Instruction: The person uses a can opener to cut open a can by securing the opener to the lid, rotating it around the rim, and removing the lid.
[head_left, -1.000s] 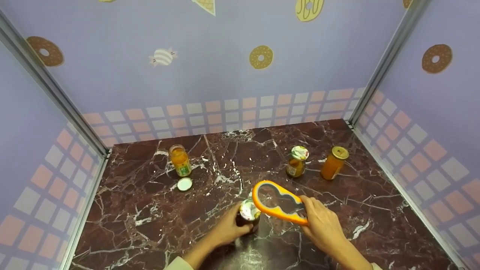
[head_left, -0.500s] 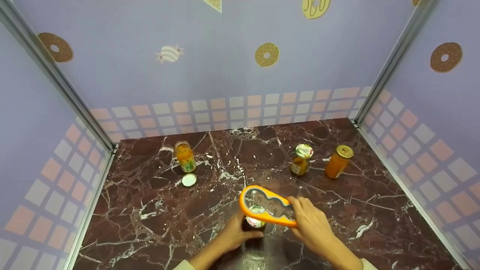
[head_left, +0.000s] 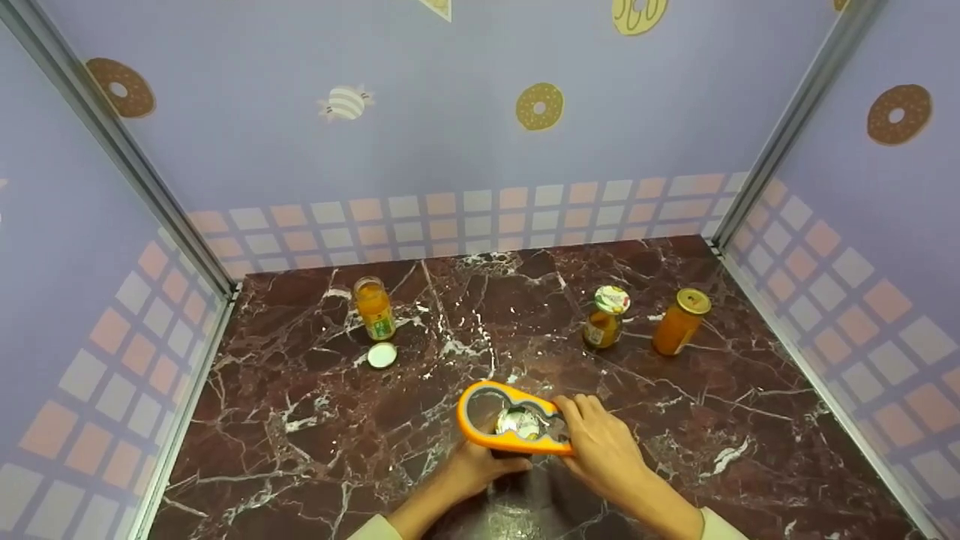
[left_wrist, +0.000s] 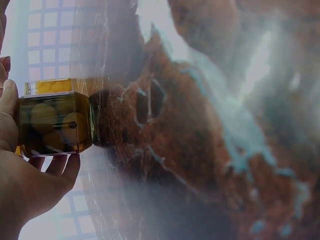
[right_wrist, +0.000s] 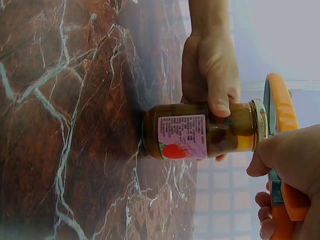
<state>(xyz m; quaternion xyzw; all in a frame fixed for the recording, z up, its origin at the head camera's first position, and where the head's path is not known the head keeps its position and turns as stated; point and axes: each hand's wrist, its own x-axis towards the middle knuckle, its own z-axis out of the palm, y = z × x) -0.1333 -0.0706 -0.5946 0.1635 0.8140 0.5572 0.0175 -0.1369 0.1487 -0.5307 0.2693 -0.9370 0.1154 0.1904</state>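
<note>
In the head view my left hand (head_left: 476, 469) grips a glass jar around its side, standing on the marble-patterned tabletop. The right wrist view shows this jar (right_wrist: 180, 132) with a pink printed label, and the left wrist view shows round dark pieces inside it. My right hand (head_left: 604, 442) holds the handle end of an orange jar opener (head_left: 551, 447) with a grey scalloped inner edge. The opener lies over the jar's lid (head_left: 519, 423), which shows through its opening. Whether the grey edge touches the lid, I cannot tell.
An uncapped jar (head_left: 375, 311) of orange contents stands back left, with a loose white lid (head_left: 382, 355) in front of it. At the back right are a jar with a patterned lid (head_left: 613, 299) and a taller gold-lidded jar (head_left: 681, 322). Walls (head_left: 465, 135) enclose the tabletop.
My right hand has brought the jar opener leftward from beside the jar to over its lid. The left hand keeps its grip on the jar. The head view has shifted slightly.
</note>
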